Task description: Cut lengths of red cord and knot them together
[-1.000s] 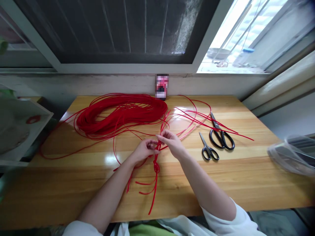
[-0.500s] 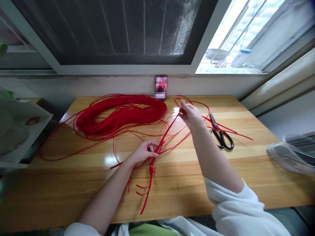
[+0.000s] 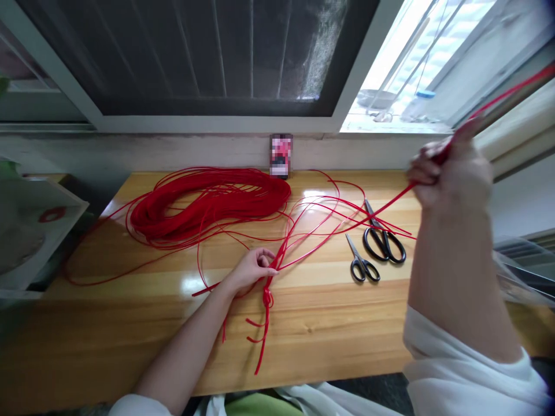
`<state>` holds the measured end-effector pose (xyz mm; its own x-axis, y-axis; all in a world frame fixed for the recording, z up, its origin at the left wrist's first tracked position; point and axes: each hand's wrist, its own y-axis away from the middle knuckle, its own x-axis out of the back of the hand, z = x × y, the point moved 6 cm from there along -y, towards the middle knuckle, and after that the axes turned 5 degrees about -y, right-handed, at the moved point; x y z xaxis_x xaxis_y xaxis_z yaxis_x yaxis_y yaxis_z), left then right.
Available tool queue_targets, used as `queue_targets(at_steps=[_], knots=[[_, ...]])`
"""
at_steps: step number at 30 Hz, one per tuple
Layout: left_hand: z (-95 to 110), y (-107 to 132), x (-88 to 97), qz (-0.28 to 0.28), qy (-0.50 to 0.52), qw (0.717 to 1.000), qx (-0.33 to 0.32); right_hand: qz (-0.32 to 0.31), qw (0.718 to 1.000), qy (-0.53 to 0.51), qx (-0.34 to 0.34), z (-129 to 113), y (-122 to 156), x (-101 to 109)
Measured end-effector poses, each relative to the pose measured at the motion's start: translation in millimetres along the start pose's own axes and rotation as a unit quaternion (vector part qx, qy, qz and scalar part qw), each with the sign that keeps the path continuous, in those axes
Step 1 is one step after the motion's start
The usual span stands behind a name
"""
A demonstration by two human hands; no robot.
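My left hand [image 3: 251,270] rests on the glossy wooden bench [image 3: 130,323]. Its fingers are pinched tight on a bunch of thin red plastic cords [image 3: 284,254], just above a small red knot [image 3: 267,297]. Loose cord ends trail from the knot toward me across the bench.

My right hand [image 3: 451,173] is high above the bench at the right, closed in a fist round one long red strand [image 3: 390,200]. This strand runs taut from my left pinch up into the fist and on past it.

A big loose coil of red cord [image 3: 208,202] lies at the far left. The larger black scissors [image 3: 384,240] and smaller black scissors [image 3: 362,263] lie side by side, below the taut strand.
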<state>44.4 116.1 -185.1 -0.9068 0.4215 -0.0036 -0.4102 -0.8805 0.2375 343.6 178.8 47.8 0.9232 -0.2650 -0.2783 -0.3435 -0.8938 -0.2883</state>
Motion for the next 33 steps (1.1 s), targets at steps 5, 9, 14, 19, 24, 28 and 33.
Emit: queue_targets(at_steps=[5, 9, 14, 19, 24, 28, 33], knots=[[3, 0, 2.9, 0.063, 0.022, 0.998, -0.018, -0.137, 0.970, 0.035, -0.196, 75, 98, -65], [4, -1, 4.3, 0.077, 0.046, 0.995, -0.035, -0.232, 0.919, -0.009, -0.320, 148, 172, -90], [6, -2, 8.1, 0.090, 0.050, 0.994, -0.041, -0.201, 0.933, 0.054, -0.294, 202, 208, -83], [9, -3, 10.2, 0.080, 0.062, 0.992, -0.072, -0.171, 0.934, 0.188, -0.253, 215, 214, -69], [11, -4, 11.2, 0.067, 0.080, 0.992, -0.070, -0.251, 0.899, 0.252, -0.255, 198, 223, -67], [11, -3, 11.9, 0.070, 0.076, 0.993, -0.059, -0.349, 0.855, 0.272, -0.269, 188, 238, -66], [13, 1, 7.6, 0.051, 0.070, 0.995, -0.053, -0.430, 0.793, 0.334, -0.271, 179, 239, -59]])
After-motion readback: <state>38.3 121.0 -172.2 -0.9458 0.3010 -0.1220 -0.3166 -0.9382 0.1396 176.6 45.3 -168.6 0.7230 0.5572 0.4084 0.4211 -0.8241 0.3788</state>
